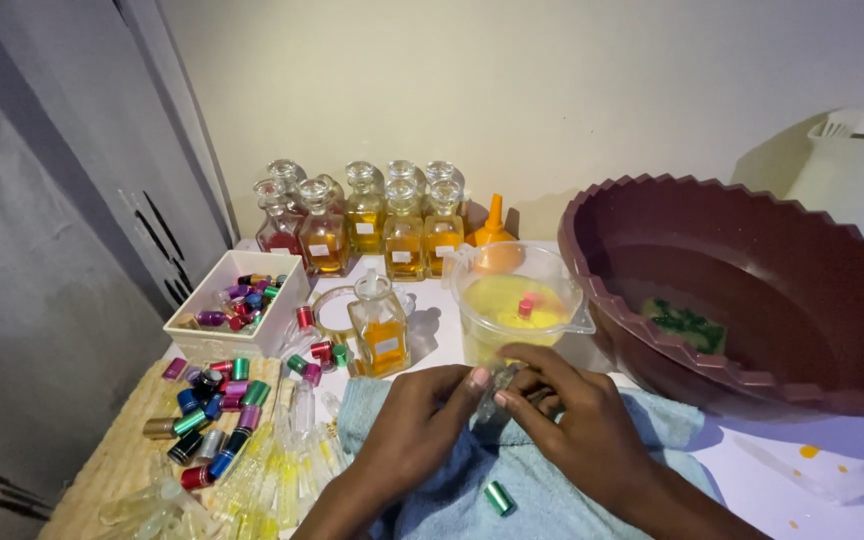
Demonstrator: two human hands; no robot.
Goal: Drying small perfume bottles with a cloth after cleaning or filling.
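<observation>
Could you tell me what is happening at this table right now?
A person's left hand and right hand together hold a small clear vial over a blue towel, on which a green cap lies. Behind the hands stands a clear jug of yellow liquid, with a large maroon basin to its right. Left of the towel lie coloured caps and clear vials, and glass bottles of amber liquid stand at the back.

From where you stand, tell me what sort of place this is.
Probably a small home workspace for bottling perfume oils: stoppered glass bottles of amber liquid by the wall, coloured caps, an orange funnel, both hands working on a small vial.
</observation>
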